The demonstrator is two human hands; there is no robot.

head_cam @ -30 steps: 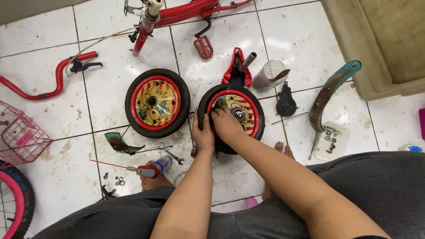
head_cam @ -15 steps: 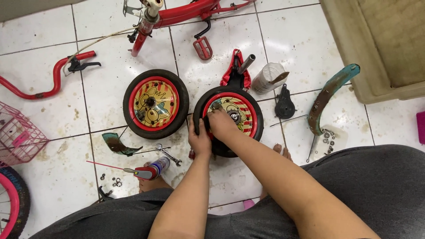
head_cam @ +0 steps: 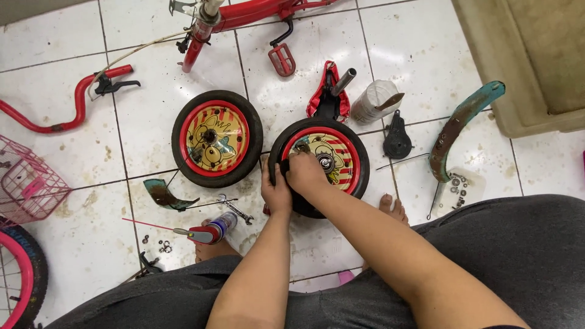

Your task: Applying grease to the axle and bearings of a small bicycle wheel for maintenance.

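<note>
Tiled floor (head_cam: pixel 426 55): hands grip wheel (head_cam: pixel 332 155).

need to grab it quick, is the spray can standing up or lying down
Lying down: the spray can rests on its side on the tiled floor, straw pointing left.

Bright even overhead light, glare patches on white floor tiles (head_cam: pixel 390 55), soft short shadows, sharp focus

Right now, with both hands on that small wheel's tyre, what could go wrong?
1. The left hand and right hand grip the tyre on the right wheel; fingers might get pinched between rubber and rim.
2. The bare toes sit right beside that wheel and could get knocked.
3. The spray can, spanner and loose nuts lie close by on the floor, easy to kick or scatter.
</note>
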